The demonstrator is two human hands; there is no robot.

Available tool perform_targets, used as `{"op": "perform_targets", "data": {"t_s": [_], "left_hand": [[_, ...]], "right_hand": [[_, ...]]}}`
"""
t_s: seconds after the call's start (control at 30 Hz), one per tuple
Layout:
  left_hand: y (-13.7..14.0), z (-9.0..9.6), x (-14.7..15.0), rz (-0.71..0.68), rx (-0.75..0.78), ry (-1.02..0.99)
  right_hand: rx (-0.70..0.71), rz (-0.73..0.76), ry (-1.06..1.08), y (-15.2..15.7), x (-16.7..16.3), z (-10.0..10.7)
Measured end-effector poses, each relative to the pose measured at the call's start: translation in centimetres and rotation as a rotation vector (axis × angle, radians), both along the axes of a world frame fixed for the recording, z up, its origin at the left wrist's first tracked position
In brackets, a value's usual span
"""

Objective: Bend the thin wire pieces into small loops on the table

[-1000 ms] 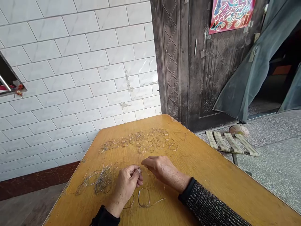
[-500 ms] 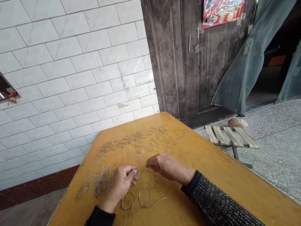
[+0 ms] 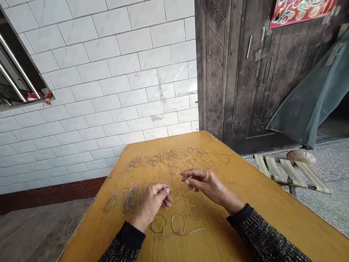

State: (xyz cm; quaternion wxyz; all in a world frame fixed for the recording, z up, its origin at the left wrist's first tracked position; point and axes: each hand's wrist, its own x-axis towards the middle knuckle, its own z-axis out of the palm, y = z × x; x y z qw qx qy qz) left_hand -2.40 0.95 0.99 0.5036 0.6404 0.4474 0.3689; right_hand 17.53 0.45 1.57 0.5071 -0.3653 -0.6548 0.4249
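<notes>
My left hand is pinching, thumb closed against forefinger, apparently on a thin wire whose faint curve is showing just beside the fingertips; my right hand is hovering near it, fingers loosely curved and partly open, and I cannot tell whether they are gripping anything. In this single head view, I am, I judge, bending the wire between my fingertips; the next move is probably calling for a firm left pinch while the right fingertips are guiding the wire. Counting, two wire loops are lying on the table nearest me, one tangled bundle is sitting to the left, and one triangular wire is lying farther off, beside many small rings, overlapping too much for counting.
</notes>
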Motion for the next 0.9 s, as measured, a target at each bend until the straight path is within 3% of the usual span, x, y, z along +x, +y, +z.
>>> {"op": "perform_targets", "data": {"t_s": [0.2, 0.33, 0.53, 0.63, 0.77, 0.9], "left_hand": [[-0.3, -0.4, 0.5, -0.036, -0.072, -0.054], [-0.1, -0.6, 0.6, -0.026, -0.071, -0.061], [0.1, -0.3, 0.3, -0.035, 0.093, 0.098], [-0.2, 0.0, 0.3, -0.071, 0.201, 0.218], [-0.8, 0.4, 0.6, -0.084, 0.253, 0.309], [-1.0, 0.6, 0.7, -0.105, 0.304, 0.392]], "right_hand": [[0.073, -0.031, 0.068, -0.6, -0.5, 0.5], [0.004, -0.037, 0.095, -0.8, -0.5, 0.9], [-0.140, 0.017, 0.223, -1.0, -1.0, 0.9], [-0.164, -0.043, 0.211, -0.6, -1.4, 0.4], [-0.153, -0.138, 0.064, -0.3, -1.6, -0.4], [0.022, -0.147, -0.343, -0.6, -1.4, -0.8]]}}
